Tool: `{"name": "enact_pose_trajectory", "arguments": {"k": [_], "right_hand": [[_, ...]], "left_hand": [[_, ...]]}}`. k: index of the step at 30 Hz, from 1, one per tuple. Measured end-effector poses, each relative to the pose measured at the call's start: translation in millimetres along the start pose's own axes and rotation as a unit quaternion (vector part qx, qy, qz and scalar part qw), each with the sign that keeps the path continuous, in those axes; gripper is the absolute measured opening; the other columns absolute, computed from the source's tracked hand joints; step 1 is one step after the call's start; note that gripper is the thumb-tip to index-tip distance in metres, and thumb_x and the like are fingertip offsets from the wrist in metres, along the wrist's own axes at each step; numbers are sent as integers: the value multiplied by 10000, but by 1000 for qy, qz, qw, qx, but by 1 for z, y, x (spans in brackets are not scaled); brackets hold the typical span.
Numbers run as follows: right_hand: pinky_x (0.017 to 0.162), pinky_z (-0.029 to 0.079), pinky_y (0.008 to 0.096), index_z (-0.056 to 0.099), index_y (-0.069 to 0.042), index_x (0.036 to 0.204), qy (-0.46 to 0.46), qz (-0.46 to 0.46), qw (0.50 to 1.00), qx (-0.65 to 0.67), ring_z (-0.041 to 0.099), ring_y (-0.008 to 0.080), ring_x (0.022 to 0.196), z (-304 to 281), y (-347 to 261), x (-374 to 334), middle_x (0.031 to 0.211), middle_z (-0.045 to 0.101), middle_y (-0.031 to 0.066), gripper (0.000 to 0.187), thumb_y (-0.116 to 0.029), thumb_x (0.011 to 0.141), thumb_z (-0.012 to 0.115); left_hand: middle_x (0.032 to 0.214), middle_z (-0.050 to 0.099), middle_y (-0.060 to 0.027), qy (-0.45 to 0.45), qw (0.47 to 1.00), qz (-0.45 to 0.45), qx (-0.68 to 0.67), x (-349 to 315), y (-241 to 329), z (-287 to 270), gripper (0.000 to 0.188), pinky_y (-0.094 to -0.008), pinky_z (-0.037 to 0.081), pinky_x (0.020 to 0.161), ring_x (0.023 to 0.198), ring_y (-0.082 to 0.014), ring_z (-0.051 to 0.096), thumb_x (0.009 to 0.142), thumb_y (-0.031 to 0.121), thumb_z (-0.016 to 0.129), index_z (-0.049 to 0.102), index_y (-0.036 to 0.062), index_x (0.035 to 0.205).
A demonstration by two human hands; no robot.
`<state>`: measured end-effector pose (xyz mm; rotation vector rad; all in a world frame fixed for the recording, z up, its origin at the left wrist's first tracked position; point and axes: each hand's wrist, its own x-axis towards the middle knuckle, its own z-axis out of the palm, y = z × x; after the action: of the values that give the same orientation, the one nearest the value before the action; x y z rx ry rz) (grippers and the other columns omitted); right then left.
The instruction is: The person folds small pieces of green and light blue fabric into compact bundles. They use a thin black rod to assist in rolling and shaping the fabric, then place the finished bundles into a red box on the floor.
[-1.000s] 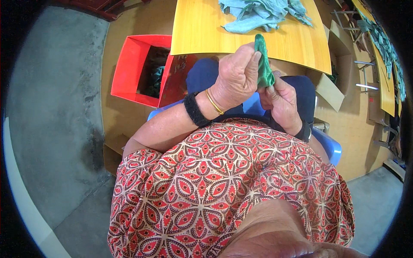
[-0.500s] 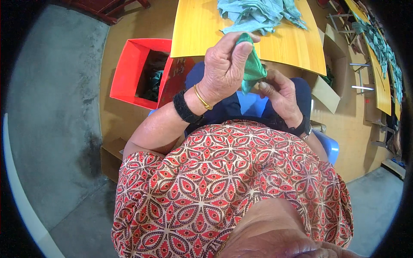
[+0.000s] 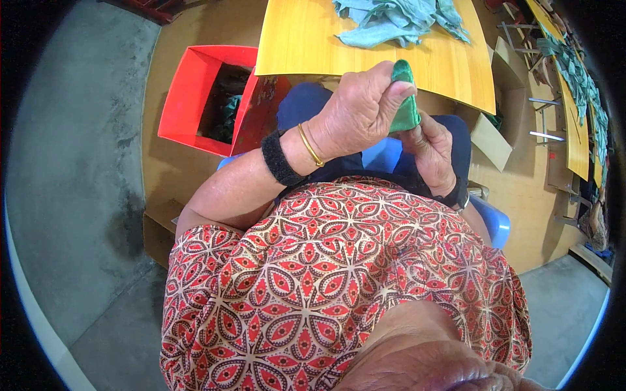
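Observation:
My left hand (image 3: 362, 107), with a gold bangle and a black band at its wrist, is closed on a small piece of shiny green cloth (image 3: 407, 116), thumb across its face. The cloth stands up narrow at the top and widens lower down. At its lower right corner my right hand (image 3: 432, 148) pinches it between thumb and fingers. Both hands are above my lap, just short of the near edge of the yellow table (image 3: 306, 49). Farther back on that table lies a loose heap of blue-green cloth pieces (image 3: 391, 25).
A red box (image 3: 184, 98) with dark green scraps inside stands left of the table. An open cardboard box (image 3: 492, 140) is on the floor to the right. Beyond it runs another yellow table (image 3: 576, 140) with more blue-green cloth (image 3: 580, 85).
My left hand has moved right and slightly down with the green cloth, closer to my right hand. The cloth's lower tip no longer hangs down; my right hand now grips its lower corner.

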<state>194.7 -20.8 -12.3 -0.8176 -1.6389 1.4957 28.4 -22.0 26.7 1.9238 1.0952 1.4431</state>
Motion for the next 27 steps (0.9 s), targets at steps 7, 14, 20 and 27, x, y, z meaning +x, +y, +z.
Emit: {"name": "enact_pose_trajectory", "arguments": {"k": [7, 14, 20, 27], "right_hand": [[432, 278, 159, 519, -30, 797, 7, 94, 987, 133, 340, 25, 496, 8, -1, -3, 590, 423, -49, 221, -231, 857, 452], [451, 314, 168, 515, -30, 809, 16, 44, 996, 69, 381, 36, 516, 3, -10, 5, 610, 447, -32, 156, -175, 846, 472], [483, 350, 208, 527, -6, 835, 25, -44, 996, -70, 410, 75, 528, -7, -1, 26, 620, 470, -1, 86, -86, 805, 514], [531, 362, 232, 552, -4, 873, 66, -149, 971, -176, 442, 142, 555, -18, 12, 30, 626, 495, 42, 160, -144, 819, 495]], "left_hand": [[571, 499, -81, 48, 999, -11, 1, -4, -5, 13, 181, -263, 397, 454, 490, -193, 512, 856, 167, 435, 483, 10, 780], [675, 519, 1, 51, 986, -100, -123, 5, 7, 8, 275, -184, 394, 519, 590, -62, 505, 880, 259, 375, 501, 15, 870], [708, 529, 5, 19, 984, -97, -147, 21, 1, -8, 368, -176, 410, 551, 626, -47, 512, 878, 333, 344, 512, 6, 895], [565, 471, -105, 0, 1000, -14, 2, 15, -7, -6, 288, -279, 392, 466, 501, -230, 481, 864, 263, 405, 482, 4, 764]]}}
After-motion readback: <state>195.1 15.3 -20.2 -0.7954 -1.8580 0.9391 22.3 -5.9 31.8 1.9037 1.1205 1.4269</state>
